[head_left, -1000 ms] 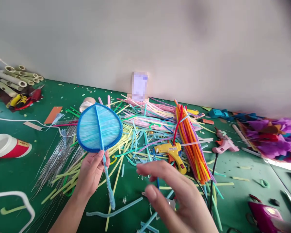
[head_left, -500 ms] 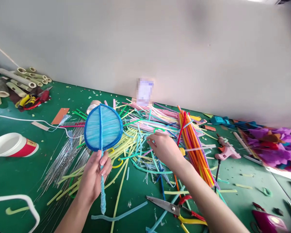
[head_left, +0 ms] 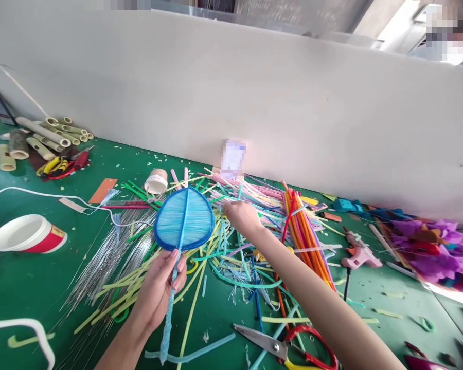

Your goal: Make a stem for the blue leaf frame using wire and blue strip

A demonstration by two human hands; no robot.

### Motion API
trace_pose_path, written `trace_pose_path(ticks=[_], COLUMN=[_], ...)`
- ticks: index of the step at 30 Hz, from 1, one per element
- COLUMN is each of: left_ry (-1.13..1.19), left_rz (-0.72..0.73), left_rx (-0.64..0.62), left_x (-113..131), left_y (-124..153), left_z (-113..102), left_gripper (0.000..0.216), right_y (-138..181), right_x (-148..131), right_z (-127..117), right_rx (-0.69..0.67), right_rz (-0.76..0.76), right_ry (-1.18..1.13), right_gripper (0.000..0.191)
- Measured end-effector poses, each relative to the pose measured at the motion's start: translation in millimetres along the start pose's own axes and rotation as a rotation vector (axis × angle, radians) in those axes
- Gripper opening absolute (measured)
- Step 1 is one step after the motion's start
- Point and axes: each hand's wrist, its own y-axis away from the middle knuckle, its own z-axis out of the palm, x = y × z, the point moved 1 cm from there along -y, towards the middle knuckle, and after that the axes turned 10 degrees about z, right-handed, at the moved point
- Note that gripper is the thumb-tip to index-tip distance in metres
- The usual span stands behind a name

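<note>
My left hand (head_left: 164,280) is wrapped around the twisted stem of a blue leaf-shaped fan (head_left: 185,218). The fan has a dark blue fuzzy rim, a light blue striped face and a central rib, and it stands nearly upright. Just right of the fan, my right hand (head_left: 241,218) is closed over the pile, with its fingertips bent down and largely hidden. Whatever they may pinch is too small to make out. Under and around both hands lie loose pipe cleaners: yellow stems (head_left: 139,295), pink stems (head_left: 258,187) and an orange bundle (head_left: 312,246).
Scissors (head_left: 268,339) lie open at the front, under my right forearm. A paper cup (head_left: 31,234), silvery wires (head_left: 100,262), pliers (head_left: 56,167) and bamboo tubes (head_left: 50,136) are leftward. To the right are a pink glue gun (head_left: 358,252) and purple petals (head_left: 432,234). A pale partition (head_left: 273,97) stands behind.
The fan and my left hand have shifted right, with the fan tilting slightly rightward. My right hand has moved left toward it. The view has lifted, showing more above the partition.
</note>
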Motion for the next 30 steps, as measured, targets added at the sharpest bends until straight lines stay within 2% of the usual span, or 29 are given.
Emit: trace_pose_path(ticks=[4,9,11,13,15,18,20,23,26,30], left_ry=[0.039,0.058,0.043,0.032,0.031,-0.028,-0.092,-0.171,-0.226,-0.232], left_rz=[-0.002,-0.01,-0.012,-0.025,-0.06,-0.158,-0.227,-0.27,-0.238,-0.2], left_rx=[-0.007,0.014,0.008,-0.017,-0.054,-0.081,-0.061,-0.046,-0.029,0.024], left_x=[-2,-3,-2,-1,1,2,3,2,-2,-8], left_y=[-1,-3,-2,0,4,15,25,37,43,44], left_z=[-4,-3,-1,2,6,8,7,3,1,3], left_gripper=[0.036,0.035,0.036,0.034,0.029,0.022,0.025,0.032,0.034,0.035], right_y=[7,22,36,57,83,125,149,173,178,169], right_x=[10,22,26,28,27,20,12,2,-7,-16], right_z=[-25,-82,-109,-131,-139,-119,-90,-41,-6,13], right_rx=[0.168,0.329,0.396,0.495,0.496,0.346,0.211,0.093,0.07,0.13], right_rz=[0.011,0.015,0.019,0.034,0.035,-0.031,-0.093,-0.068,-0.037,-0.106], right_ry=[-0.128,-0.259,-0.311,-0.46,-0.546,-0.634,-0.657,-0.681,-0.663,-0.567], right_gripper=[0.021,0.017,0.016,0.016,0.018,0.016,0.015,0.017,0.017,0.018])
